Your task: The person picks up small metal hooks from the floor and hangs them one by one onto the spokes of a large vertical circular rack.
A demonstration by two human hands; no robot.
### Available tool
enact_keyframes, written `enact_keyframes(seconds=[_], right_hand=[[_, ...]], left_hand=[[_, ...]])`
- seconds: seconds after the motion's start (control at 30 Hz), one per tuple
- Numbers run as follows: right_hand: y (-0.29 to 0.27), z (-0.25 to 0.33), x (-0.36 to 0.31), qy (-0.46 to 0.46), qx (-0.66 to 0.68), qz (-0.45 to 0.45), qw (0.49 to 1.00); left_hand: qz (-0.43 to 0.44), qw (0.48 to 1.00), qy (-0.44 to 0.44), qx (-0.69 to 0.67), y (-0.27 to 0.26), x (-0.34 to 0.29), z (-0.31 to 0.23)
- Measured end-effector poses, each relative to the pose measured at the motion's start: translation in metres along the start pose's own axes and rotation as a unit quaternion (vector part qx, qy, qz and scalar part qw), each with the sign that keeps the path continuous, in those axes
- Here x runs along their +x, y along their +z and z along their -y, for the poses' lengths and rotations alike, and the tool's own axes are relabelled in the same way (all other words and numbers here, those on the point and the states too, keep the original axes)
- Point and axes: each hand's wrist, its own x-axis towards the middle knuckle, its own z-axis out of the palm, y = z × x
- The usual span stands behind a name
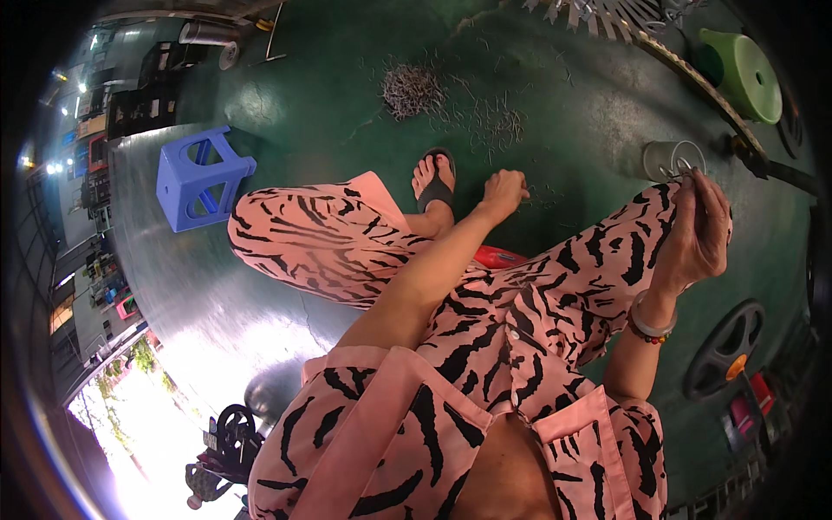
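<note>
Pink cloth w/ black tiger stripes: the seated wearer's trousers [321, 243] cross mid-frame, matching shirt [407, 433] at the bottom. R grip [704, 227], right of centre, has thumb + fingertips pressed together, apparently pinching a thin bent wire pc [684, 163]; exact shape too small to tell. Translucent bucket [655, 160] shows just behind those fingertips. R wrist wears a white bangle [656, 327]. L grip [505, 195], approx centre but a bit high, is curled knuckles-up; can't tell if anything's inside. A few wire bits [546, 195] lie on the floor [321, 95] just right of it. Main wire heap [412, 91] sits upper centre on that green surface, w/ loose wire hooks [498, 121] strewn to its right. Dark sandal [436, 192] on a foot, btwn heap & L forearm. Red item [500, 256], partly hidden, btwn the legs. Blue plastic stool [192, 186] upper left; green plastic stool [750, 78] upper right. Dark wheel [735, 366] w/ orange hub, lower right.
</note>
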Motion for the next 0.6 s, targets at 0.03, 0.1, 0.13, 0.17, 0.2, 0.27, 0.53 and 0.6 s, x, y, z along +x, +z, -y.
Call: enact_keyframes(seconds=[0.03, 0.1, 0.13, 0.17, 0.2, 0.27, 0.53, 0.6], right_hand=[[0.002, -0.001, 0.002, -0.001, 0.006, 0.001, 1.000], [0.008, 0.002, 0.005, 0.006, 0.002, 0.011, 1.000], [0.010, 0.004, 0.005, 0.010, -0.001, 0.017, 1.000], [0.011, 0.001, 0.005, 0.011, -0.007, 0.016, 1.000], [0.013, 0.003, 0.006, 0.009, 0.011, 0.017, 1.000], [0.017, 0.007, 0.006, 0.004, 0.045, 0.017, 0.999], [0.015, 0.023, 0.000, -0.028, 0.000, 0.054, 0.998], [0.011, 0.025, 0.001, -0.013, 0.019, 0.058, 0.998]], left_hand=[[-0.012, 0.999, -0.028, 0.014, -0.005, 0.006, 0.000], [-0.124, 0.989, -0.050, -0.058, -0.018, 0.022, 0.020], [-0.184, 0.975, -0.070, -0.103, -0.026, 0.030, 0.035], [-0.216, 0.967, -0.080, -0.110, -0.042, 0.037, 0.038], [-0.279, 0.956, -0.039, -0.080, -0.052, 0.045, 0.052], [-0.292, 0.956, -0.023, -0.020, -0.065, 0.058, 0.069], [-0.228, 0.944, 0.106, 0.213, -0.061, 0.061, 0.095], [-0.192, 0.956, 0.052, 0.217, -0.060, 0.057, 0.079]])
